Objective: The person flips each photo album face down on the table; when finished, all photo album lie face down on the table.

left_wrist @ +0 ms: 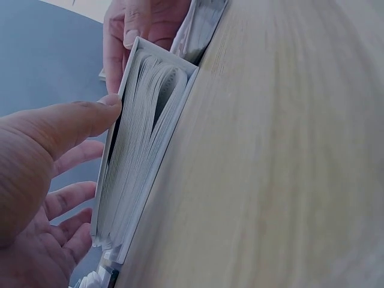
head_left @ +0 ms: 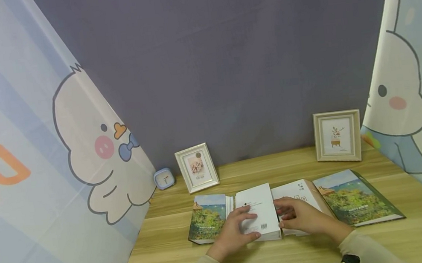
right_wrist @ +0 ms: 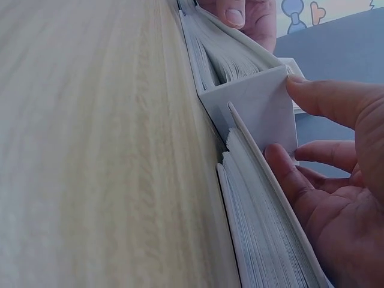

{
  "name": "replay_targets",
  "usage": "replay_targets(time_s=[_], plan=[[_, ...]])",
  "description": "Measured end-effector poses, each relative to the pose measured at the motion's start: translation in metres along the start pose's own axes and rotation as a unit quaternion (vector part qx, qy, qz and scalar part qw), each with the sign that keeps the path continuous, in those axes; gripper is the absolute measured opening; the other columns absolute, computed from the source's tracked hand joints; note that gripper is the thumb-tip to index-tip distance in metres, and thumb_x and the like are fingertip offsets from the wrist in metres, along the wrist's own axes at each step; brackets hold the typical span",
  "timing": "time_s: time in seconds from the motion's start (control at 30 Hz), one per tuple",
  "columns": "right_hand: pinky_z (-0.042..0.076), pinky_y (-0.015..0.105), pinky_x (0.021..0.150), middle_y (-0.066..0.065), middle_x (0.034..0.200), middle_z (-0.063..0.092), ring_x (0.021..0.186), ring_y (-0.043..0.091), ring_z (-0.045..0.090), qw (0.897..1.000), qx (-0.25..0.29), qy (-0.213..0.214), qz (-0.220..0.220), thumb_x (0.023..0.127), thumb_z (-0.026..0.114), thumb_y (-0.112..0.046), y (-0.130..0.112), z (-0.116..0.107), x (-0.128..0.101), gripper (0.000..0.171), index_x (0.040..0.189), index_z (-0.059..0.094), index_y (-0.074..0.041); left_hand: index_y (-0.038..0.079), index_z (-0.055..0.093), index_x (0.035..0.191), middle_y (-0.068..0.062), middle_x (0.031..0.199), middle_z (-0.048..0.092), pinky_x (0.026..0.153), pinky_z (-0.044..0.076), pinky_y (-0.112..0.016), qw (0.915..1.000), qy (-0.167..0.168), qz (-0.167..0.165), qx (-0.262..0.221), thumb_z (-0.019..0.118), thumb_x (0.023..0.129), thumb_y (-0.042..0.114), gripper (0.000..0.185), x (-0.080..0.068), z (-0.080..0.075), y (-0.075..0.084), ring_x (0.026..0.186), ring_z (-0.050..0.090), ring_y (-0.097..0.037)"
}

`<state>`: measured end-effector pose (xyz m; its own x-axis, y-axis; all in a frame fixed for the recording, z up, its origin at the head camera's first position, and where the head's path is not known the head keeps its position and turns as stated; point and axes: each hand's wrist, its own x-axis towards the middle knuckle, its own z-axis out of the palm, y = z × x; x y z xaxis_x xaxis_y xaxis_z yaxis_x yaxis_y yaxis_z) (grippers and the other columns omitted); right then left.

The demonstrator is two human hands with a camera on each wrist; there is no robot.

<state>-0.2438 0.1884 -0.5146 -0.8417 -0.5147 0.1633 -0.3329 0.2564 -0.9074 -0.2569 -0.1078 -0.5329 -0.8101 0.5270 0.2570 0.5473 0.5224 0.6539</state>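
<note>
Head view shows left hand (head_left: 232, 231) and right hand (head_left: 306, 218) resting with relaxed fingers on white page blocks (head_left: 257, 212) of open photo albums on the wooden surface (head_left: 170, 256).

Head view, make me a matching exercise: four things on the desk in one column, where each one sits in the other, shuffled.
Things:
1. small blue clock
2. frame with a plant picture
3. white book
4. frame with a flower photo

Places:
A. under both hands, front centre
B. back right, against the wall
C. back left, beside the duck curtain
D. just right of the clock

Pairs: 1-C, 2-B, 3-A, 4-D
</note>
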Motion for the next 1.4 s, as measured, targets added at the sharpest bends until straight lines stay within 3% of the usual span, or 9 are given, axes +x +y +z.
replay_targets(time_s=[0.4,0.8,0.97,1.2,1.27,1.4], plan=[[0.059,0.04,0.094,0.027,0.146,0.051,0.121,0.041,0.062,1.0,-0.013,-0.003,-0.007,0.096,0.08,-0.018,0.004,-0.002,0.001,0.072,0.152,0.045,0.01,0.017,0.074,0.129,-0.01,0.152,0.054,0.117,0.039,-0.053,0.9999,0.002,0.015,0.007,0.09,0.084,0.032,0.05,-0.001,0.0,-0.001,0.141,0.048,-0.035],[0.06,0.04,0.09,0.022,0.134,0.058,0.116,0.042,0.064,0.997,-0.067,0.026,-0.013,0.097,0.079,-0.019,-0.011,-0.011,0.005,0.063,0.149,0.052,0.004,0.009,0.07,0.134,-0.015,0.152,0.053,0.114,0.041,-0.06,0.9976,0.0,0.012,-0.068,0.079,0.097,0.024,0.041,0.0,-0.02,-0.002,0.143,0.046,-0.039],[0.058,0.05,0.092,0.022,0.137,0.057,0.118,0.041,0.063,0.994,-0.103,0.033,-0.022,0.098,0.077,-0.024,-0.024,-0.013,0.012,0.059,0.148,0.055,-0.002,0.01,0.067,0.138,-0.016,0.153,0.052,0.111,0.04,-0.067,0.9957,0.036,0.01,-0.085,0.074,0.101,0.021,0.04,-0.005,-0.038,-0.004,0.144,0.045,-0.039],[0.054,0.058,0.099,0.021,0.151,0.05,0.124,0.041,0.06,0.991,-0.13,0.042,-0.002,0.098,0.077,-0.034,-0.041,-0.003,0.028,0.057,0.147,0.058,-0.013,0.025,0.065,0.139,-0.005,0.151,0.054,0.115,0.036,-0.067,0.9905,0.101,-0.001,-0.093,0.074,0.101,0.023,0.039,-0.017,-0.066,-0.02,0.144,0.045,-0.034],[0.053,0.059,0.099,0.023,0.154,0.047,0.125,0.042,0.06,0.99,-0.134,0.044,0.0,0.098,0.077,-0.035,-0.044,0.002,0.033,0.056,0.146,0.059,-0.014,0.025,0.066,0.138,-0.004,0.15,0.056,0.115,0.035,-0.068,0.9878,0.123,0.003,-0.095,0.075,0.1,0.022,0.038,-0.022,-0.073,-0.027,0.142,0.047,-0.033],[0.054,0.057,0.098,0.016,0.148,0.055,0.124,0.038,0.061,0.988,-0.144,0.048,0.004,0.097,0.078,-0.034,-0.045,0.013,0.042,0.053,0.145,0.061,-0.016,0.02,0.068,0.134,-0.006,0.146,0.059,0.115,0.035,-0.067,0.9805,0.169,0.014,-0.099,0.075,0.099,0.012,0.037,-0.03,-0.083,-0.039,0.139,0.051,-0.035]])
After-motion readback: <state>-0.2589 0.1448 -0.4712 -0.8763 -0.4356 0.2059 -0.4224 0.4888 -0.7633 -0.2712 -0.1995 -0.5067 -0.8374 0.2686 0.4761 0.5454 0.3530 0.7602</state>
